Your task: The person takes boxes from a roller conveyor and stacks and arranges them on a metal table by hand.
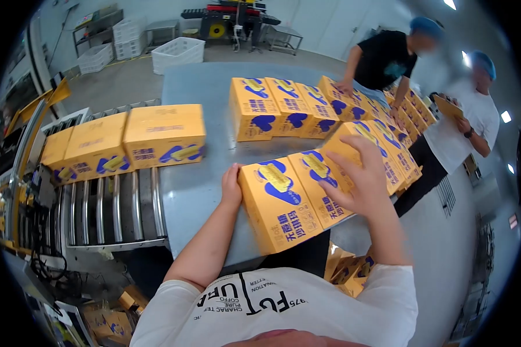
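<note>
Two yellow cartons with blue and yellow printing stand side by side at the table's near edge: a left carton [275, 225] and a right carton [324, 205]. My left hand [231, 185] rests flat along the left side of the left carton, its fingers partly hidden by the carton's edge. Above the right carton is my right hand [362, 179], fingers spread and thumb apart, with nothing gripped between them. Whether its fingertips touch the carton I cannot tell. Beyond that hand, more yellow cartons [396, 165] continue the row to the right.
Three yellow cartons [165, 136] sit in line on the roller conveyor [116, 208] at left. A second row of cartons [255, 110] stands across the metal table [197, 87]. A co-worker in black [382, 61] touches cartons there; another person [466, 115] holds a clipboard.
</note>
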A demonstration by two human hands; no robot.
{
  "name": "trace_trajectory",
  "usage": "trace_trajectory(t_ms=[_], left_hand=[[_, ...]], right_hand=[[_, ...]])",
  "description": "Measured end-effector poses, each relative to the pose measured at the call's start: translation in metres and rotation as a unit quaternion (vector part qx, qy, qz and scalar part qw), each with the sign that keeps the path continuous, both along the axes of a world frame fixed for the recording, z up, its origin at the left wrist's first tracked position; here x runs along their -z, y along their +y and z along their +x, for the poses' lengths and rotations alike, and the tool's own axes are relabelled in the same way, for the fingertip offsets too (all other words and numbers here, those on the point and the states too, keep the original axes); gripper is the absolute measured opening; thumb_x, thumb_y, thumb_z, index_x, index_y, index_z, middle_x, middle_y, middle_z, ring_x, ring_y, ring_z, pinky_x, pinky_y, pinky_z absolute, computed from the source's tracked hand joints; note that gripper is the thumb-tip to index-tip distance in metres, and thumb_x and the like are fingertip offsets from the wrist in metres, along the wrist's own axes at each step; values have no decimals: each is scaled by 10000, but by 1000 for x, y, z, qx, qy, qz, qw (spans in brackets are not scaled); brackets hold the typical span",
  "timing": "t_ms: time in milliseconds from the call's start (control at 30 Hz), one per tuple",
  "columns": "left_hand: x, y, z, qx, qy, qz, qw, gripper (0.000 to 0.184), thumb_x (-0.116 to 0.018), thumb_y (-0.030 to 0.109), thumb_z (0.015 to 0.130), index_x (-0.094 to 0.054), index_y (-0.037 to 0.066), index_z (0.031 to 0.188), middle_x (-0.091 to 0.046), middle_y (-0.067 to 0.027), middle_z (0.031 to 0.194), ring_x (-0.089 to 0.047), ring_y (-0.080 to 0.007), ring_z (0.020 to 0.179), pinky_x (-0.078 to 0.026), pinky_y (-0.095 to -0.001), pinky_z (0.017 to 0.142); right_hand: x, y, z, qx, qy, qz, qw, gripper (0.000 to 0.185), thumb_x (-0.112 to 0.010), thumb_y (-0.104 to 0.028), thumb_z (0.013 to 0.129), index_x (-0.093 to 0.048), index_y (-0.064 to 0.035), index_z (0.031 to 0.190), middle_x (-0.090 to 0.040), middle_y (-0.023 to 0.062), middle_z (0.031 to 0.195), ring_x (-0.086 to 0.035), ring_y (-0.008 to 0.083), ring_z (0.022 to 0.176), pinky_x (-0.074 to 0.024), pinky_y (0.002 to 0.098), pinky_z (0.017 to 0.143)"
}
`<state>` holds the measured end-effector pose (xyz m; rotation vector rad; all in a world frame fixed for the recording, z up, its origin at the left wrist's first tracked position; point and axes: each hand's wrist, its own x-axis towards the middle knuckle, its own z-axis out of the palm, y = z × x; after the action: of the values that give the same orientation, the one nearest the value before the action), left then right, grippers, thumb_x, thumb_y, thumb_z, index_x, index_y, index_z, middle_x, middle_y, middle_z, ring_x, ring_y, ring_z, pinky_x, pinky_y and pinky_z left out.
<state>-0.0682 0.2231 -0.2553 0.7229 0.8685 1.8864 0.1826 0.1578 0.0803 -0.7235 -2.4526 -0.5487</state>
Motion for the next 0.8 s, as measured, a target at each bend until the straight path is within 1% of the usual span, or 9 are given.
trace_trajectory(t_ms=[133,200,267,367,467,567,667,733,800], left_hand=[[-17,-2,-3,7,-49,-1,999,537,-398,375,1099,-724,-37,988,-740,-95,914,-660,-163,837,-493,-316,854],[-19,-3,1,12,-49,-7,999,546,-393,379,1101,-724,-39,987,-741,-94,910,-662,-161,830,-496,-311,845],[-24,-5,3,18,-47,-10,999,542,-397,378,1101,-722,-40,986,-740,-96,912,-661,-163,832,-499,-306,835],[-33,-10,3,19,-38,-9,999,522,-412,364,1100,-715,-44,979,-731,-103,925,-656,-159,857,-502,-302,835],[-32,-9,4,14,-24,-13,1000,511,-418,359,1100,-711,-43,983,-725,-111,935,-654,-170,863,-504,-312,844],[-28,-4,7,4,-4,-22,1000,520,-411,367,1102,-715,-40,993,-727,-118,938,-656,-183,865,-505,-323,850],[-19,-1,5,3,0,-23,1000,529,-405,379,1103,-720,-34,1001,-728,-122,942,-656,-196,874,-506,-333,852],[-20,-1,5,-7,6,-22,1000,531,-403,386,1102,-721,-27,1004,-728,-119,945,-655,-201,880,-505,-337,852],[-9,6,6,21,-69,-19,997,523,-409,390,1101,-720,-20,1004,-727,-114,947,-657,-203,892,-506,-341,858]], right_hand=[[-4,44,-94,-88,-40,-68,993,552,-849,-319,776,-700,-118,1268,-612,146,1354,-564,343,1278,-441,487,1079],[13,82,-138,-80,-62,-179,979,627,-868,-353,756,-684,-129,1312,-606,161,1386,-547,366,1314,-429,484,1115],[28,116,-176,-54,-120,-229,964,839,-906,-400,703,-596,-144,1440,-523,192,1505,-441,401,1437,-374,478,1190],[71,180,-214,-59,-209,-225,950,1112,-942,-427,632,-419,-169,1580,-390,228,1612,-298,413,1535,-310,482,1240],[88,198,-245,-4,-252,-264,931,1308,-974,-428,561,-277,-184,1640,-281,245,1665,-200,419,1573,-269,481,1264],[119,217,-264,-53,-252,-264,930,1340,-984,-404,525,-274,-197,1642,-304,277,1636,-260,434,1545,-289,491,1249],[92,189,-260,-45,-224,-314,922,1294,-975,-391,514,-325,-188,1614,-322,301,1595,-321,457,1502,-320,495,1230],[74,169,-244,-140,-109,-298,938,1226,-964,-383,518,-371,-190,1574,-338,302,1553,-356,487,1450,-344,514,1202],[53,140,-217,-197,-29,-242,949,1155,-952,-370,521,-417,-193,1529,-341,295,1526,-369,509,1410,-361,533,1176]])
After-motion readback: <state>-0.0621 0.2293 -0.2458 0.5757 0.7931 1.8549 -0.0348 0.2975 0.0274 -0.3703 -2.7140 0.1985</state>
